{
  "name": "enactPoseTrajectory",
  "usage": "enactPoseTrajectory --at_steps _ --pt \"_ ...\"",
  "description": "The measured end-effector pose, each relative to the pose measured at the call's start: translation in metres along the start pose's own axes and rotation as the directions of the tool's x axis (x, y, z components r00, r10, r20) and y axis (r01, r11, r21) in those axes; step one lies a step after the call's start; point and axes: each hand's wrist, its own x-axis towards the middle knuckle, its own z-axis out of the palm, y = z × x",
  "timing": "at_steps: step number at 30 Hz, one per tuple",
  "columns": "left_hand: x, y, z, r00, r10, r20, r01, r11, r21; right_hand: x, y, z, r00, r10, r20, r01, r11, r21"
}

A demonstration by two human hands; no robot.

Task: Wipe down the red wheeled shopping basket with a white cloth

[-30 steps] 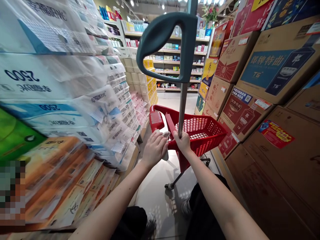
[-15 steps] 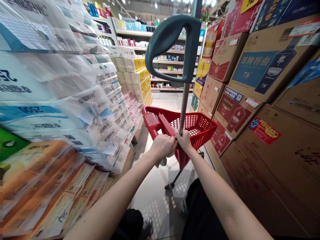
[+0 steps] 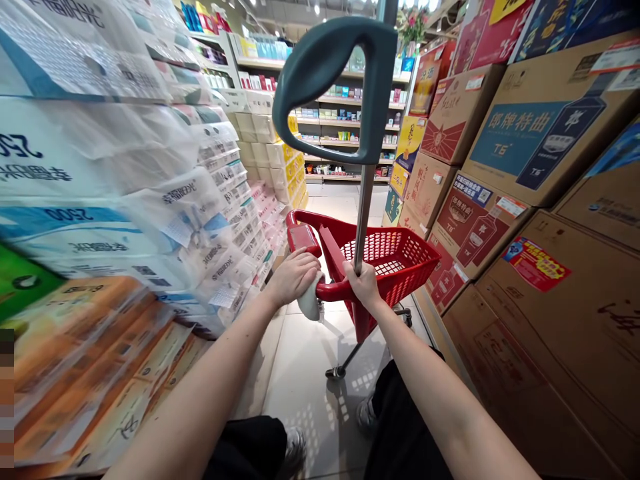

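Observation:
A red plastic shopping cart (image 3: pixel 405 263) with a lattice basket stands in front of me. At its near left corner, my left hand (image 3: pixel 299 275) presses a pale cloth (image 3: pixel 311 303) around the red handle bar, fingers curled over it. My right hand (image 3: pixel 364 283) is closed around the lower part of a metal pole (image 3: pixel 365 207), right beside the cart's rim. Atop this pole is a blue-grey loop handle (image 3: pixel 327 150), which no hand touches. A caster wheel (image 3: pixel 335 372) shows below on the floor.
Plastic-wrapped tissue packs (image 3: pixel 100 153) are piled high on my left, with orange packs (image 3: pixel 100 360) lower down. Cardboard cartons (image 3: pixel 545 120) form a wall on the right. Stocked shelves (image 3: pixel 345 100) stand at the back. My shoes (image 3: pixel 295 450) are on the pale tile floor (image 3: pixel 295 373).
My left hand has moved left along the cart's handle with the cloth, away from my right hand. My right hand keeps its hold on the pole. The loop handle appears slightly further left.

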Motion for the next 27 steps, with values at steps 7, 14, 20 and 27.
enactPoseTrajectory --at_steps 7,14,20,27 --pt "0.005 0.029 0.006 0.994 -0.102 -0.051 0.102 0.995 0.003 0.003 0.004 -0.002 1.000 0.025 -0.019 -0.024 0.999 0.037" --pt "0.011 0.065 0.014 0.997 -0.060 -0.041 0.062 0.997 0.040 0.010 0.006 -0.029 0.999 -0.015 0.042 0.007 0.984 0.178" --pt "0.014 0.045 0.011 0.997 0.071 0.044 -0.071 0.997 0.016 0.019 0.008 -0.046 0.984 -0.037 0.174 -0.016 0.954 0.298" --pt "0.001 0.011 0.006 1.000 0.016 -0.008 -0.016 1.000 0.027 0.031 0.011 -0.034 0.965 -0.045 0.259 -0.044 0.943 0.329"
